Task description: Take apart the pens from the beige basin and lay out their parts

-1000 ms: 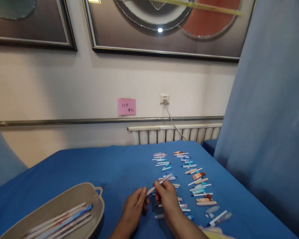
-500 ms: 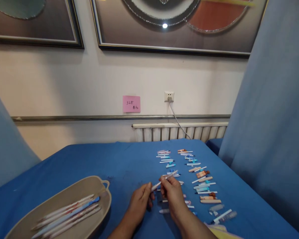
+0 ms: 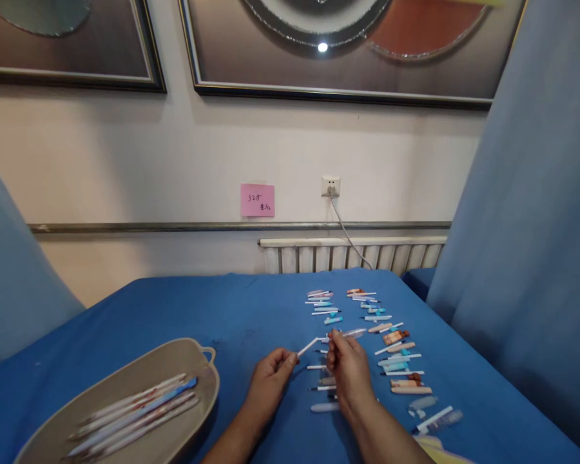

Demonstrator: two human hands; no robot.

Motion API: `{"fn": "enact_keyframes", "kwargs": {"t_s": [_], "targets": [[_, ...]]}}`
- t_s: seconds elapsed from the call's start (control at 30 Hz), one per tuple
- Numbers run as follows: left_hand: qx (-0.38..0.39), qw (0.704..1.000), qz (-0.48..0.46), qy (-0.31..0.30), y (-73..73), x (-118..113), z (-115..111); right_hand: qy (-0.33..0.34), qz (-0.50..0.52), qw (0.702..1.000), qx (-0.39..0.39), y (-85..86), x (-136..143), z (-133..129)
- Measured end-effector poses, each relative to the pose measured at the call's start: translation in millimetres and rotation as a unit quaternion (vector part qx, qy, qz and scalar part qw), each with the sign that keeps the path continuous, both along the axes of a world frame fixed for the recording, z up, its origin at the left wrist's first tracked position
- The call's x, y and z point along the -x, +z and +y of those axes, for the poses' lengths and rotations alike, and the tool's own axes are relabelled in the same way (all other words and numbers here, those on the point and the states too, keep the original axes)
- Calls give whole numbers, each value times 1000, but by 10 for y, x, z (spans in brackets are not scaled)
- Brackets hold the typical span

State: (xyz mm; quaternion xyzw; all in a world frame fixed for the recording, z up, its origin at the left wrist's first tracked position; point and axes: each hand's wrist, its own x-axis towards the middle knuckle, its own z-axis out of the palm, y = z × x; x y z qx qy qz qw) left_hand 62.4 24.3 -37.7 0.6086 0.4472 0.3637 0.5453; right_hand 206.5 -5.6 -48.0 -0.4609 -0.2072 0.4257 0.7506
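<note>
Left hand: the left hand [image 3: 271,376] reaches in from the near edge, forearm slanting up and right; grip together on the lower end of a slim white stick [image 3: 308,347], thumb against index finger.
Right hand: the right hand [image 3: 350,368] comes up and left from the near edge, knuckles raised; grip clamped on a translucent pen barrel [image 3: 354,333] that juts out to the right.
Between hands: the white stick tilts up toward the right fingertips; contact there is too small to tell.
Pen parts: a left column of slim pale and blue pieces [image 3: 333,320] runs from near the far edge down under the right hand; a right column of peach, turquoise and brown pieces [image 3: 410,390] runs beside it.
Tray: a beige oval plastic tray [image 3: 186,364] at the near left corner holds white and blue patterned pens [image 3: 134,417].
Table edges: blue cloth table [image 3: 188,306]; open cloth spans between tray and left column, back to the far edge.
</note>
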Motion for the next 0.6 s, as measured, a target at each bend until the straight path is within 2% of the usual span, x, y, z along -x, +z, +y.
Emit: {"fn": "enact_keyframes", "kwargs": {"t_s": [0.23,0.6], "targets": [[38,997,-51,-34,-31,-20,-7,54,-67,996,3,59,167,-55],[103,988,-88,-73,-22,-11,-34,20,-72,997,11,52,107,-47]]}}
